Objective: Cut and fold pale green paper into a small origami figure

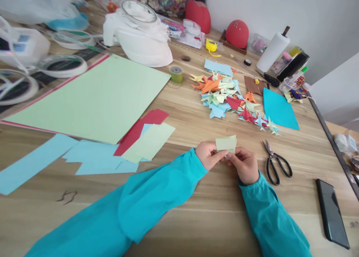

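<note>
A small piece of pale green paper is pinched between my two hands, raised a little over the wooden table. My left hand grips its left side, thumb along the lower edge. At the lower right, my right hand closes thumb and fingers on the same paper, and the thumbs nearly meet. A crease or fold line seems to run across its lower part. Black-handled scissors lie to the right of my right hand, blades pointing away. Beyond my hands is a pile of folded paper cranes in several colours.
Cut strips of light blue paper, red paper and pale green paper lie left, beside a large green sheet stack. A phone rests at right. Behind stand a thread spool, yellow tape measure and white bottle.
</note>
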{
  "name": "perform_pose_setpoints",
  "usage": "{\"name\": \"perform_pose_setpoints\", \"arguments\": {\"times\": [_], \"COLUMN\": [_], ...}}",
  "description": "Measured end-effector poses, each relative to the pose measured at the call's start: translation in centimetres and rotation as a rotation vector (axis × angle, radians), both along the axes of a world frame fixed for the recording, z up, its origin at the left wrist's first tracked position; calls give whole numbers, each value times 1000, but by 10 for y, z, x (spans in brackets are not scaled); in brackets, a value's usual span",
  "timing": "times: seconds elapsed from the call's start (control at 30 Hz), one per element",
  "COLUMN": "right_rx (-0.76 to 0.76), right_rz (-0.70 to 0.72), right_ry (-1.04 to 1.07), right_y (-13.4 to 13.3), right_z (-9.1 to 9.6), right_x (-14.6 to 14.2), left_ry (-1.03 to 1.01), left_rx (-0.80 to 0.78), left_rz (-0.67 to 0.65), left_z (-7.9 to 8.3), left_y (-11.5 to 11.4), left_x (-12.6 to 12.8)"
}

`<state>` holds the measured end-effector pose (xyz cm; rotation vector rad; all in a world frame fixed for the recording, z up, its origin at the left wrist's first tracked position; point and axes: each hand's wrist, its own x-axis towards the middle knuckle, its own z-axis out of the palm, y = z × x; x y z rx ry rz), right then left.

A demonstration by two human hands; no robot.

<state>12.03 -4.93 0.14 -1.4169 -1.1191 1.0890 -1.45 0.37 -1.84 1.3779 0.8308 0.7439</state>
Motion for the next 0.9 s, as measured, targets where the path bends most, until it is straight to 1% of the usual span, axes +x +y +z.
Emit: {"name": "perform_pose_setpoints", "arguments": {"times": [0.2,0.27,0.37,0.47,0.6,0.77,0.9], "right_rx": [-1,-7,-6,2,6,10,22], "right_rz": [39,47,12,-10,-16,-32,-21], "right_ry": [47,88,118,70,13,-8,4], "right_y": [-1,-1,-1,-1,0,0,0], "right_z": [0,0,1,1,1,2,-1], "right_x": [0,0,0,0,0,0,2], "left_ry": [11,3,-7,-13,-15,7,60], "left_rx": [9,-6,-32,-61,-102,-142,-132], "left_rz": [-6,-3,8,15,-2,-12,-28], "left_z": [-3,-2,3,7,8,8,9], "left_y": [0,0,-1,-1,-1,0,0], "left_x": [0,0,0,-1,0,1,1]}}
